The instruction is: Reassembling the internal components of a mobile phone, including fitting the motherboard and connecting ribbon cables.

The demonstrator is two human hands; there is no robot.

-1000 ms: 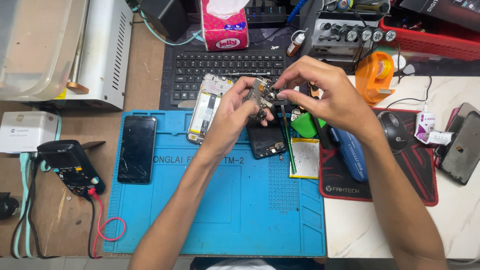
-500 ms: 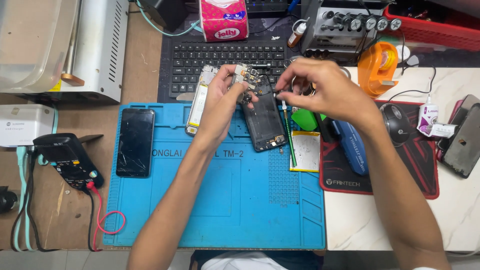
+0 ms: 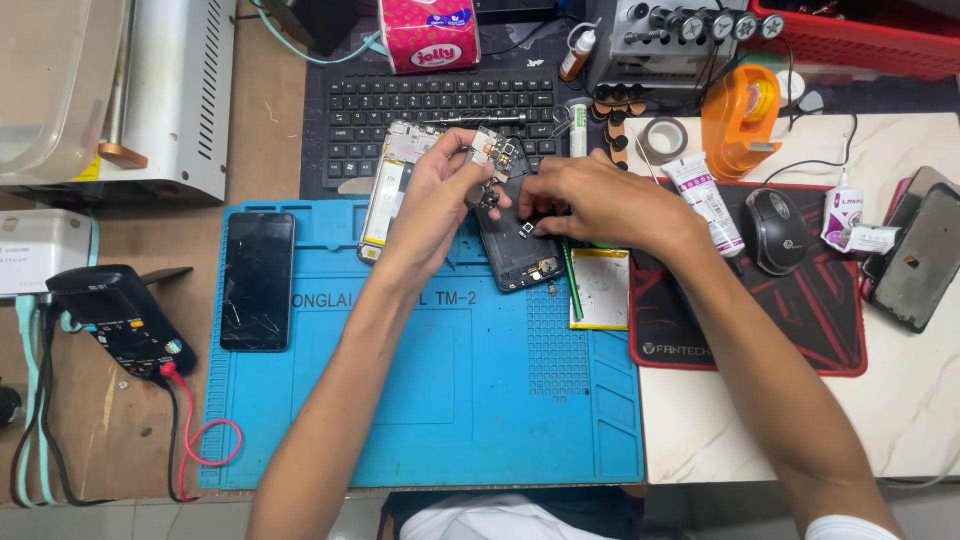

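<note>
My left hand holds a small phone circuit board up by its edge, just above the blue work mat. My right hand reaches in from the right, its fingertips pinched on a small square part over the opened black phone body lying on the mat. A silver phone frame lies under my left hand's far side. Beside the phone body are a thin green tool and a yellow battery.
A cracked black phone lies at the mat's left, with a multimeter and its leads beyond it. Behind are a keyboard, a pink tissue pack and an orange tape dispenser. A mouse sits on the red pad, more phones far right.
Both hands have come lower toward the open phone body. My right hand's fingertips have dropped from beside the raised board to the phone body. The left hand still holds the board.
</note>
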